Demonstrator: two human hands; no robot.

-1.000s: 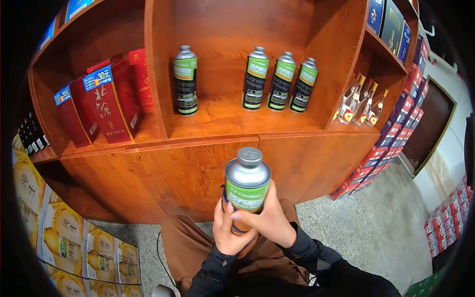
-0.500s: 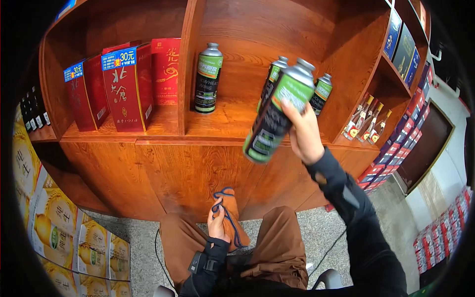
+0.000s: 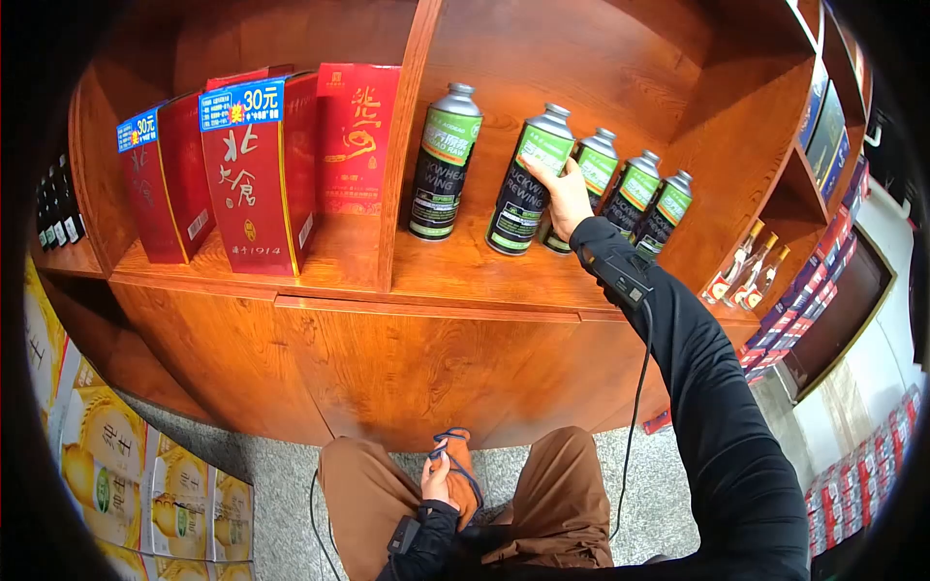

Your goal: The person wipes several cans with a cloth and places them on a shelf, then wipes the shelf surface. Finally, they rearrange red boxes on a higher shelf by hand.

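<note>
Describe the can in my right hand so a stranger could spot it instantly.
Find the wooden cabinet, then the compartment just right of the red boxes. Your can is second from the left among five there, the only one in your right hand.

Five cans (image 3: 520, 208) stand on the shelf (image 3: 467, 266), right of boxes (image 3: 254, 194), left of bottles (image 3: 725, 279).

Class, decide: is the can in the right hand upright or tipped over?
Upright. In the right hand, the can has its silver cap on top and base lowest.
</note>
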